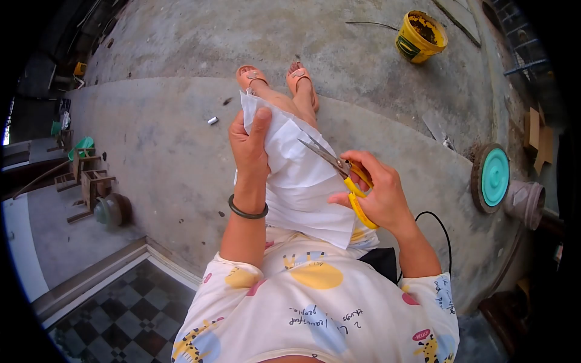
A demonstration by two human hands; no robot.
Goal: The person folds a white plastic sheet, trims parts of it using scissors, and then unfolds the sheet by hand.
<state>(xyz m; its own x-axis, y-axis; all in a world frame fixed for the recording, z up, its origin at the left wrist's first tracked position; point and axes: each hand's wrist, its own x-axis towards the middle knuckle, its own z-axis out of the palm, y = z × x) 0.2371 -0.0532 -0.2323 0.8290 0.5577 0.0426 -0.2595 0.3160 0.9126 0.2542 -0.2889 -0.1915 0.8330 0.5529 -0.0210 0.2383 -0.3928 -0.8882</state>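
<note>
My left hand [251,142] is closed on the upper left edge of a thin white sheet [296,193], its thumb lying on top. Whether the sheet is cloth or paper I cannot tell. It hangs in creases over my legs, down toward my lap. In my right hand [381,190] is a pair of scissors [348,181] with yellow handles, fingers through the loops. The metal blades point up and left, slightly parted, over the sheet's right part. A dark bangle [248,212] circles my left wrist.
A yellow bucket [420,37] with dark contents stands at the upper right on the concrete floor [181,133]. Further right are a round turquoise lid [495,177] and a grey bucket [526,202]. Small wooden stools [91,181] stand at left. A small white cylinder [213,121] lies near my feet.
</note>
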